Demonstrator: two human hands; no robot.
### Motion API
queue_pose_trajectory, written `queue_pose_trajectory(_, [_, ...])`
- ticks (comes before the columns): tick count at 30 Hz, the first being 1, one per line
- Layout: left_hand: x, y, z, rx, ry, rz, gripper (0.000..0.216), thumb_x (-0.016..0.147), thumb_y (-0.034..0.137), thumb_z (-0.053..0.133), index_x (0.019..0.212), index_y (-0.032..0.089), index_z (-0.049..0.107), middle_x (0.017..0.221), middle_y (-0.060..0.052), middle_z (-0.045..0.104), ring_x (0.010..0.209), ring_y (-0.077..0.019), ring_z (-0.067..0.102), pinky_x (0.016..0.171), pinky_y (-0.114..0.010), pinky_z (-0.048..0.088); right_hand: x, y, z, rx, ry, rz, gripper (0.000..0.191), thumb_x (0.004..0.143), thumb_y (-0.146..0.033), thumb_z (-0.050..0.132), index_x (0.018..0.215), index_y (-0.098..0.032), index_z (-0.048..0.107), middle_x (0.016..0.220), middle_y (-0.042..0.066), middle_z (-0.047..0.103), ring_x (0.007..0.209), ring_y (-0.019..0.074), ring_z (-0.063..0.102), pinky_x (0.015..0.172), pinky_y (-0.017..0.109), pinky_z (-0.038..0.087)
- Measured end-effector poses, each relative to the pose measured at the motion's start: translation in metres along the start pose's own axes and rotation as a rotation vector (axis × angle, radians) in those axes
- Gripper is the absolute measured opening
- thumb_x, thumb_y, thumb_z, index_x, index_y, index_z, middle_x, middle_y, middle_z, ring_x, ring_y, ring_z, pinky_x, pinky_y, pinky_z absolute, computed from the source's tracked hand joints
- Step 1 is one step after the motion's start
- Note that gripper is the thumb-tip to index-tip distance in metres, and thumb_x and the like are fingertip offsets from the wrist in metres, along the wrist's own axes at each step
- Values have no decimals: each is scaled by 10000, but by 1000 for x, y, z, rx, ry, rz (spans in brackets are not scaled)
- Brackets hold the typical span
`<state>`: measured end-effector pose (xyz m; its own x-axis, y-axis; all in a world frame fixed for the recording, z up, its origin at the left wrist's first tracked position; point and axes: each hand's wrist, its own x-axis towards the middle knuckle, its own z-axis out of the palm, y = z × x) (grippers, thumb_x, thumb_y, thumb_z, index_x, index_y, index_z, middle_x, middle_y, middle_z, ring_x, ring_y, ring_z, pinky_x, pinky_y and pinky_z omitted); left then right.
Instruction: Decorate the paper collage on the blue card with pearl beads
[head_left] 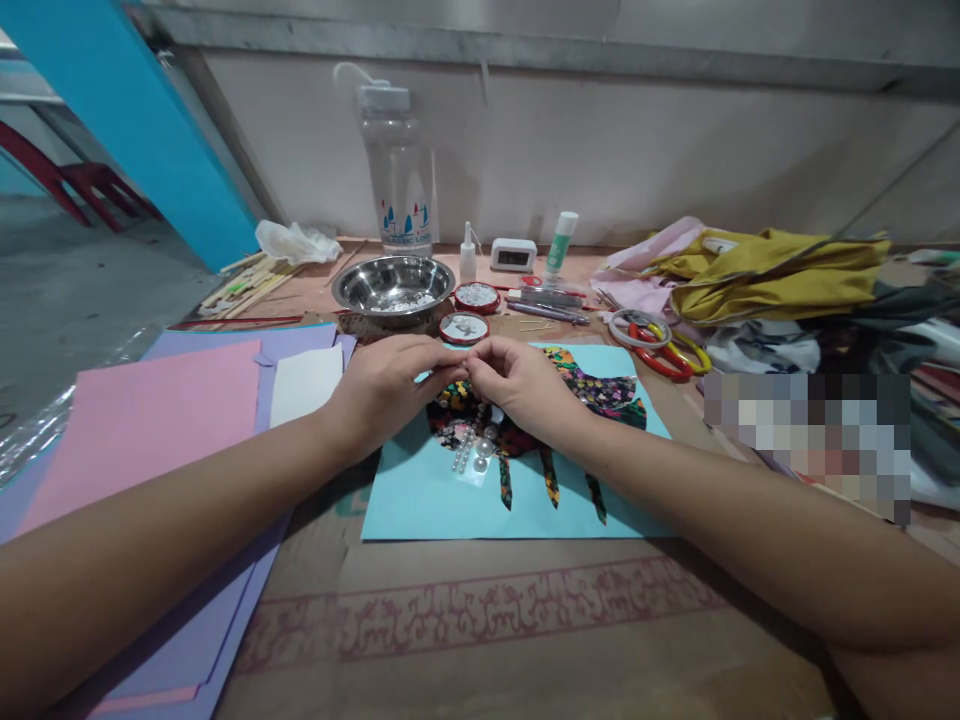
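Observation:
My left hand (390,385) and my right hand (517,385) meet fingertip to fingertip over a light blue card (420,490). Both hands are pinched closed on something too small to make out. A patterned, many-coloured cut-out shape (600,395) is stuck on the card, partly hidden under my hands. Several pearl beads (472,452) lie on the cut-out just below my fingers. Two small round red-rimmed tins (465,327) with beads stand just beyond my hands.
A steel bowl (394,283), a clear water bottle (397,175), a small glue bottle (468,255), a white clock (514,255) and a glue stick (561,243) stand at the back. Pink and purple paper sheets (150,420) lie left. Scissors (664,352) and piled cloth (772,275) lie right.

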<state>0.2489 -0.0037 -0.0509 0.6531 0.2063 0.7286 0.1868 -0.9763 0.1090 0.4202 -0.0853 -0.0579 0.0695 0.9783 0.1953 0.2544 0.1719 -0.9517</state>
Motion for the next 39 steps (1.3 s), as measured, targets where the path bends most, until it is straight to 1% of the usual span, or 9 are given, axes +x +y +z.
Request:
queue_pose_trajectory(6, [0,1,0,-45,-9,-46,132,917,273,638,966,190,728,900,-60,779,802,-157,723,739,-273,571,0,1,0,21,-5,-24,151,881,-315,556,800,-188,550,657,-50,520,584,96,443,566,248,336])
queue_pose_trajectory(9, [0,1,1,-73,-15,-95,132,915,276,637,969,198,729,900,-55,777,803,-151,717,747,-275,568,0,-2,-1,50,-22,1,153,882,-313,545,790,-191,540,633,-53,510,571,99,440,557,249,335])
queue_pose_trajectory(12, [0,1,1,-90,-18,-126,143,923,272,622,982,201,731,908,-52,774,800,-146,712,747,-273,567,0,-6,-3,115,-49,26,172,895,-312,510,777,-190,540,622,-42,536,569,103,465,571,256,359])
queue_pose_trajectory(15, [-1,0,3,-92,-7,-120,150,926,256,612,997,203,733,926,-54,771,823,-156,715,755,-281,568,0,-6,-4,152,-63,29,184,885,-348,546,800,-185,558,628,-40,540,581,105,482,593,260,375])
queue_pose_trajectory(18, [-3,-2,5,-80,-11,-108,155,917,259,620,1007,201,733,937,-64,771,834,-172,718,758,-298,570,1,-2,-4,122,-58,37,187,862,-366,589,829,-183,564,634,-44,534,582,106,473,581,257,361])
queue_pose_trajectory(23, [-3,-2,6,-57,-15,-82,169,929,278,604,1013,206,732,946,-65,775,838,-172,720,755,-294,569,2,1,-3,50,-17,32,163,859,-341,565,802,-189,554,640,-46,528,575,106,454,556,250,344])
queue_pose_trajectory(31, [-2,-1,6,-71,-12,-73,151,928,270,615,1004,206,729,944,-60,772,840,-168,717,757,-290,561,5,0,-1,56,-18,3,168,859,-344,541,794,-191,521,662,-55,486,586,100,429,566,248,328])
queue_pose_trajectory(35, [-1,1,5,-102,-28,-112,158,934,262,606,1014,196,724,978,-71,765,878,-175,709,792,-303,548,5,2,0,71,-17,-9,177,868,-353,534,799,-193,505,656,-61,467,587,99,417,571,250,319])
queue_pose_trajectory(39, [2,5,0,-137,-67,-211,202,921,311,632,1076,203,705,994,-61,748,877,-175,689,799,-306,529,4,1,-1,86,-11,-17,163,878,-341,537,818,-192,514,660,-64,454,584,96,407,562,247,310])
